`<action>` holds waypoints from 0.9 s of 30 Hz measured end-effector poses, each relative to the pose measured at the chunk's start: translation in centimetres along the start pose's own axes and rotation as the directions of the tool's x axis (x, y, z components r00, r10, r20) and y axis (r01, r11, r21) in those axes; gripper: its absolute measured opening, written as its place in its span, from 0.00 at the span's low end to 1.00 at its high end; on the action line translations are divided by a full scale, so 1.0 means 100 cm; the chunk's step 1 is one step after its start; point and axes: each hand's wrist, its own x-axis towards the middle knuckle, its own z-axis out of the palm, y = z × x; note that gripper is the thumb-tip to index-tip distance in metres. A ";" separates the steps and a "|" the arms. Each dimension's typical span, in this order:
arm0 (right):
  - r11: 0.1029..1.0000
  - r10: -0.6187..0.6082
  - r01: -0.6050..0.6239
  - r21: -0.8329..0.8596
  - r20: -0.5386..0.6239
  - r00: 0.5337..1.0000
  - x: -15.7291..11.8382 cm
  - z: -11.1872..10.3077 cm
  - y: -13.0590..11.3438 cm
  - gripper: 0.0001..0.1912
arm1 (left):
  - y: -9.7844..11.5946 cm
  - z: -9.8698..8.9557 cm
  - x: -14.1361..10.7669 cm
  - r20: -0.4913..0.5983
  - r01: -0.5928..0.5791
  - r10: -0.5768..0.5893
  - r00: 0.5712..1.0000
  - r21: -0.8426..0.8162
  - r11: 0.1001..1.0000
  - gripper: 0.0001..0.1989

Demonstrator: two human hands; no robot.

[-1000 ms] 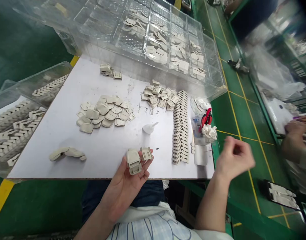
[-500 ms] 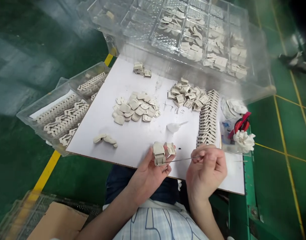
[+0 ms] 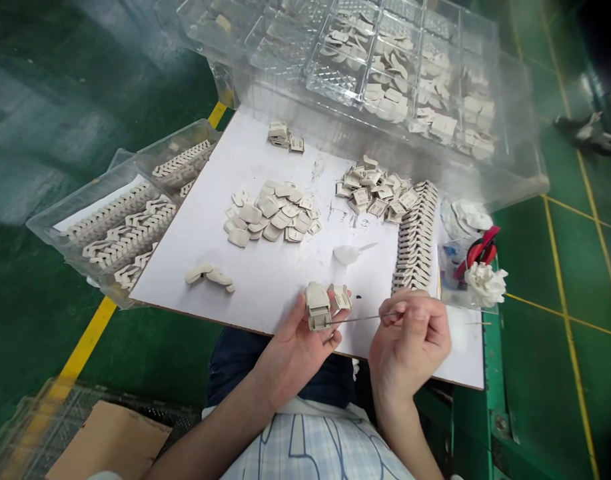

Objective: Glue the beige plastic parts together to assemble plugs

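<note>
My left hand [image 3: 300, 350] grips a beige plastic piece [image 3: 318, 307] near the front edge of the white board [image 3: 185, 253]. A second small beige piece [image 3: 340, 299] with slots rests at the fingers of that hand. Closed around a thin metal rod [image 3: 362, 318], my right hand [image 3: 410, 343] is to the right. The rod's tip meets the lower right side of the beige plastic piece. Beyond my hands lie a white plastic spoon-like scoop [image 3: 349, 254] and a heap of flat beige pieces [image 3: 272, 213]. A joined, curved beige part [image 3: 210, 275] lies to the left.
A stacked row of beige parts [image 3: 414, 233] and a pile of slotted pieces [image 3: 375, 189] are on the right. Clear compartment trays [image 3: 330, 83] stand at the back, another tray [image 3: 50, 227] at left. Red-handled pliers [image 3: 478, 252] lie beside crumpled white tissue [image 3: 486, 285].
The whole view has shifted slightly. Both hands keep their hold, and the rod's tip stays at the same side of the beige plastic piece.
</note>
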 end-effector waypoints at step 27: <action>0.679 -0.604 0.084 -0.730 -0.489 0.629 0.094 -0.147 0.021 0.10 | 0.003 0.019 0.001 -0.300 -0.045 0.062 0.952 0.064 0.997 0.17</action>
